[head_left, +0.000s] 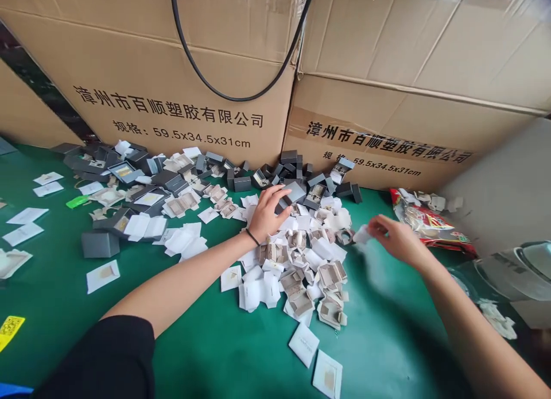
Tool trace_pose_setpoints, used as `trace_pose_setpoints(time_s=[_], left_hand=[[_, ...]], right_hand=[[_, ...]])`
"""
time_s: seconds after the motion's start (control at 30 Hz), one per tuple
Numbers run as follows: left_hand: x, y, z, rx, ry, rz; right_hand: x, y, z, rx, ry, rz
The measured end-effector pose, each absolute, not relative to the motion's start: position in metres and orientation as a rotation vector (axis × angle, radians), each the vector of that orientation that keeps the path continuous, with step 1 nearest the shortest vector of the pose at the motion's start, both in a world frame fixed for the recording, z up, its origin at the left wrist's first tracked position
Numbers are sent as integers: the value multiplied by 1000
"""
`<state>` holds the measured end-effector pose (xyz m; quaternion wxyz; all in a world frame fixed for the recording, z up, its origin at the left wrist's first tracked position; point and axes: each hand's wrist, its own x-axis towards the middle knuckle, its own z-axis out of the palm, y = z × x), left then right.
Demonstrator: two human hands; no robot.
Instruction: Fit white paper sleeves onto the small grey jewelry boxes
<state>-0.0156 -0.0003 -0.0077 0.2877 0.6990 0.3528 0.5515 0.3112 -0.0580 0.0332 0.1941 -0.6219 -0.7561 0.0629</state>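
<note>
My left hand [267, 215] reaches to the far edge of a heap of white cards and beige box inserts [297, 293]. Its fingers and thumb close around a small dark grey jewellery box [294, 192]. Off to the right, my right hand [394, 238] pinches a small white piece [362, 235], perhaps paper, between thumb and fingers above the green surface. Behind the left hand lie several small dark boxes [315, 194], some with lids up. Two white cards [304, 344] lie nearer to me, below the heap.
Large cardboard cartons [185, 72] wall off the back, and a black cable [241, 99] hangs before them. More grey boxes [100, 244] and cards spread leftward on the green table [206, 341]. A red plastic bag [447, 238] lies at the right, near a clear container [512, 272].
</note>
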Motion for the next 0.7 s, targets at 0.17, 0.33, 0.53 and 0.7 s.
trace_pose_setpoints(time_s=[0.17,0.33,0.53,0.7], left_hand=[[-12,-2,-9,1720,911,1496],[-12,6,-15,1234,864,1541],[-12,13,-14,890,781,1443],[-15,13,-2,713,598,1198]], right_hand=[[264,-25,54,-1430,-1906,302],[198,1,43,-1121,-2174,-157],[173,20,9,-1008,-2443,-551],[174,28,-8,-1058,-2453,-607]])
